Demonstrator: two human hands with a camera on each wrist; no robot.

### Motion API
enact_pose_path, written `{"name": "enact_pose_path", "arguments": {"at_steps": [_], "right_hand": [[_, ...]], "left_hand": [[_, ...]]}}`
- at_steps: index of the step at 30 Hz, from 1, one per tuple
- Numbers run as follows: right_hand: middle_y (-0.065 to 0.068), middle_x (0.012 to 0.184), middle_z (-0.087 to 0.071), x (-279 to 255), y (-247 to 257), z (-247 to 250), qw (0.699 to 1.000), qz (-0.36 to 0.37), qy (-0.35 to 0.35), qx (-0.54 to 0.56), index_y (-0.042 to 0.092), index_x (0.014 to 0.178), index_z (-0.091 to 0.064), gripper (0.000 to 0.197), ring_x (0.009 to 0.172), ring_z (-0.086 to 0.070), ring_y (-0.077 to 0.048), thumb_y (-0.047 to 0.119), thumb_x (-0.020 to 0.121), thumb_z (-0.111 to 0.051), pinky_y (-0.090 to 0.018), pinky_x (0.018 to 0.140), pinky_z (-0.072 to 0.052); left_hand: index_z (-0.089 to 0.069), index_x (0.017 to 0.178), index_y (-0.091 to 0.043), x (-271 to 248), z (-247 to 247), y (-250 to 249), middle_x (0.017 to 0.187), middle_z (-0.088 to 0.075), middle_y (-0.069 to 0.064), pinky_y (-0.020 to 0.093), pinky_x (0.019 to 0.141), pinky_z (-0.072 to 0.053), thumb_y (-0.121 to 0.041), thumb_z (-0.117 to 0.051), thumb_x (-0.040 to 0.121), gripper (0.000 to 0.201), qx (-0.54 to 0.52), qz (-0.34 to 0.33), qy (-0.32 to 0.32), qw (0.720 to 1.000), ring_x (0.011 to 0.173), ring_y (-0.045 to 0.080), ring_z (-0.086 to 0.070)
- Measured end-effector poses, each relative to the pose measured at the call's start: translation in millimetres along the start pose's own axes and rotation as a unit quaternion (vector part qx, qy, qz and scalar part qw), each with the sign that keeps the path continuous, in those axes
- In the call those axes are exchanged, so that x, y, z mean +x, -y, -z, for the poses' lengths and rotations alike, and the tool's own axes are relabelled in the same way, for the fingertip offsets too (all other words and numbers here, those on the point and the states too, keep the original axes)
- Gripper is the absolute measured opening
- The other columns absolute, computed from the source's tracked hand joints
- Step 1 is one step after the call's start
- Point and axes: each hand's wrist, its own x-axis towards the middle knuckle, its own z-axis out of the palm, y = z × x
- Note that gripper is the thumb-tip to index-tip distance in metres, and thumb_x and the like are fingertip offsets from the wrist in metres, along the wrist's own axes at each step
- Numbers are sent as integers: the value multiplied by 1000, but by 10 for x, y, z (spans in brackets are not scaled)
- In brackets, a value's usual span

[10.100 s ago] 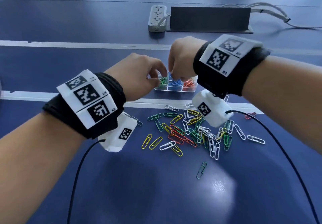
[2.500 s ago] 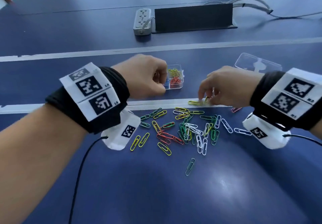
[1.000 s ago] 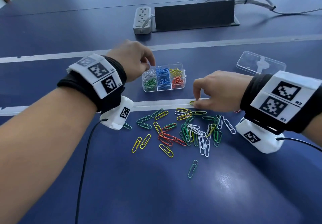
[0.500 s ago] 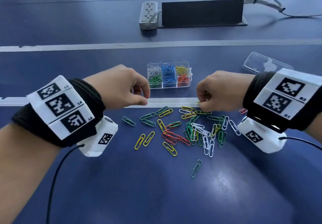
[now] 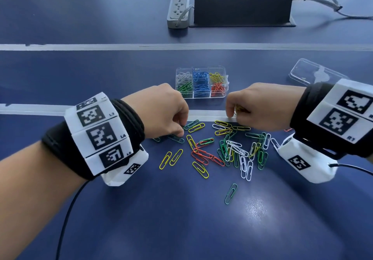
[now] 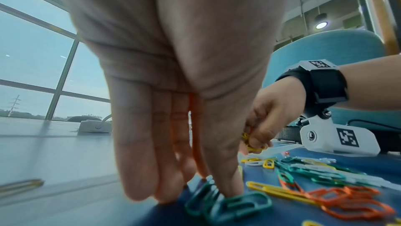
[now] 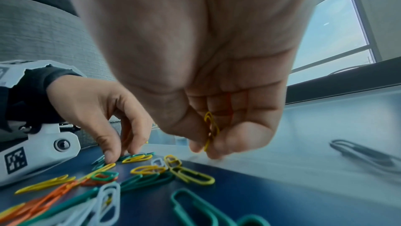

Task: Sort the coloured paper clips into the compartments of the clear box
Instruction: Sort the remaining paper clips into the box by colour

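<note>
The clear box (image 5: 219,96) stands beyond the pile, with white, green, blue, yellow and orange clips in separate compartments. Loose paper clips (image 5: 228,148) lie scattered on the blue table between my hands. My left hand (image 5: 180,130) reaches down at the pile's left edge. Its thumb tip presses a green clip (image 6: 243,202) flat on the table and its fingers are nearly straight. My right hand (image 5: 232,115) hovers at the pile's far edge and pinches yellow clips (image 7: 211,126) between thumb and fingers. These clips also show in the left wrist view (image 6: 249,141).
The box's clear lid (image 5: 314,73) lies at the right, beyond my right wrist. A power strip (image 5: 178,11) and a black panel (image 5: 242,10) sit far back. A lone green clip (image 5: 231,194) lies nearer to me. A white tape line (image 5: 101,108) crosses the table.
My left hand came back from the box and dropped onto the green clips at the pile's left edge. My right hand stayed at the far edge, still pinching yellow clips.
</note>
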Motion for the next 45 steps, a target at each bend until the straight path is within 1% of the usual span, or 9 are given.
{"name": "enact_pose_path", "arguments": {"at_steps": [5, 9, 12, 16, 23, 29, 33, 40, 45], "right_hand": [[8, 73, -52, -3, 41, 16, 1000, -7, -15, 26, 28, 109, -65, 28, 80, -45, -19, 19, 89, -47, -29, 77, -43], [11, 60, -55, 6, 54, 56, 995, -27, -22, 98, 30, 94, -68, 26, 73, -53, -18, 14, 86, -48, -28, 84, -49], [3, 63, -70, 32, 45, 49, 986, -50, 2, 158, 27, 78, -64, 22, 60, -65, -11, 14, 84, -48, -24, 80, -53], [0, 72, -68, 63, 51, 49, 972, -54, 35, 227, 18, 84, -66, 23, 59, -62, -18, 10, 87, -45, -22, 66, -50], [9, 63, -54, 80, 137, 45, 991, 1, 14, 134, 29, 80, -64, 3, 59, -48, -4, 27, 83, -66, -25, 63, -41], [16, 63, -40, 140, 173, 1, 998, -3, -42, 36, 22, 96, -70, 15, 78, -43, -16, 31, 84, -66, -23, 71, -34], [10, 71, -55, 131, 205, 0, 999, -5, -47, 13, 21, 97, -71, 16, 84, -52, -22, 26, 88, -59, -25, 77, -41], [-10, 95, -70, 106, 283, -12, 1000, -14, -14, -9, 10, 94, -71, 24, 95, -61, -29, 26, 86, -55, -27, 72, -44], [-14, 91, -68, 84, 278, -14, 1000, -24, 5, -9, 5, 91, -69, 31, 90, -60, -32, 28, 87, -49, -32, 74, -50]], "left_hand": [[-73, 84, -21, -38, 6, 19, 76, -69, -3, 28, 75, -52, -26, -73, 78, 7, 3, 23, 3, 1000, 75, 18, -63], [-70, 74, -22, -71, -14, 23, 63, -62, -11, 24, 69, -49, -23, -67, 81, 8, -3, 24, 5, 1000, 62, 6, -56], [-63, 69, -24, -87, -27, 11, 58, -58, -12, 23, 66, -47, -22, -64, 79, 11, -10, 25, 7, 1000, 58, 3, -53], [-56, 64, -23, -108, -47, 1, 60, -56, -9, 24, 65, -45, -25, -64, 76, 14, -8, 31, 12, 999, 58, 5, -50], [-52, 68, -24, -147, -27, 27, 61, -55, -10, 28, 66, -47, -21, -59, 78, 13, -15, 31, -17, 999, 63, 11, -52], [-55, 88, -28, -222, -36, 97, 70, -64, -6, 22, 62, -42, -12, -53, 81, 17, -68, 35, -9, 997, 60, 2, -52], [-60, 89, -28, -261, -38, 109, 68, -62, -7, 10, 57, -37, -10, -51, 82, 21, -99, 40, -1, 994, 58, -5, -51], [-41, 71, -23, -281, -15, 127, 57, -44, -7, 25, 53, -32, -7, -39, 87, 23, -120, 77, -2, 990, 52, 11, -36], [-46, 83, -25, -355, -46, 184, 68, -48, -6, 30, 61, -38, -22, -52, 86, 7, -62, 72, 27, 995, 63, 14, -44]]}}
